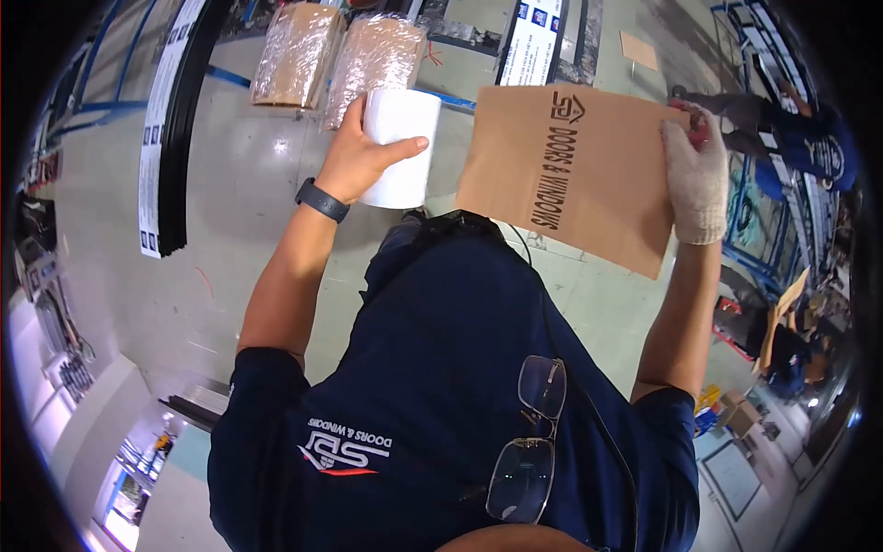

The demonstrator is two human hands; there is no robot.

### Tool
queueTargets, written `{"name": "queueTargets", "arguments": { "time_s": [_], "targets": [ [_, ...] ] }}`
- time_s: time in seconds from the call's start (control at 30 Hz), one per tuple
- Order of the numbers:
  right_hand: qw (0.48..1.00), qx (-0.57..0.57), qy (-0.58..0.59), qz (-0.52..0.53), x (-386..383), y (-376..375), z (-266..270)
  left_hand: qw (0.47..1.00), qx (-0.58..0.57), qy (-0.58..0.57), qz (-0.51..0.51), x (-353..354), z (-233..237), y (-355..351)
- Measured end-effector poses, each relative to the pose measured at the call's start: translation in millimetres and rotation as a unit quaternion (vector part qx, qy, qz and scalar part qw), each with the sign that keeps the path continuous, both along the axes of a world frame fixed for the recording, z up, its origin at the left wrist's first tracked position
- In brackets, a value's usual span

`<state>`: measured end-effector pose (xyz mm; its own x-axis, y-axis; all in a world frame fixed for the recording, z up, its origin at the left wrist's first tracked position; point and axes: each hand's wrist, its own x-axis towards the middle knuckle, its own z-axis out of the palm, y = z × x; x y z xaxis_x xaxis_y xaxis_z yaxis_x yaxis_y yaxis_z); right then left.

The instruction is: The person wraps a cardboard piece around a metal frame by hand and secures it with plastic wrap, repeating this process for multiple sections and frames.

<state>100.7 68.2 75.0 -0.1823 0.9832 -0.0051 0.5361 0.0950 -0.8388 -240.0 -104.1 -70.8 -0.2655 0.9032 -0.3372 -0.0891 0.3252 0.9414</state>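
My bare left hand (363,152), with a dark band on its wrist, is closed round a white roll (405,156), the thumb lying across its face. My right hand (696,175) wears a pale knitted glove and grips the right edge of a flat brown cardboard piece (570,175). Black "DOORS & WINDOWS" lettering and a logo are printed on the cardboard. The roll and the cardboard are apart, both held in front of my chest. Just beyond the roll are two plastic-wrapped brown rolls (296,55).
Long dark profiles (175,138) with white labelled film stand at the left. More labelled profiles (533,41) lie at the top. A co-worker (800,138) is at the upper right; another person (791,354) is below, near a cardboard strip (784,313).
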Motion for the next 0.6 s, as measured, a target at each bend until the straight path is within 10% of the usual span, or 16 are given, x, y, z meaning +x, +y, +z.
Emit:
{"name": "queueTargets", "arguments": {
  "time_s": [0.23, 0.6],
  "targets": [
    [0.961, 0.162, -0.214, 0.065, -46.4, -9.1, 3.3, 0.997, 0.025, 0.076, 0.009, 16.0, 4.1, 4.6],
    [0.952, 0.076, -0.295, 0.014, -58.0, -14.2, -32.8, 0.999, 0.031, 0.002, -0.031, 85.8, 0.2, 31.8]
  ]
}}
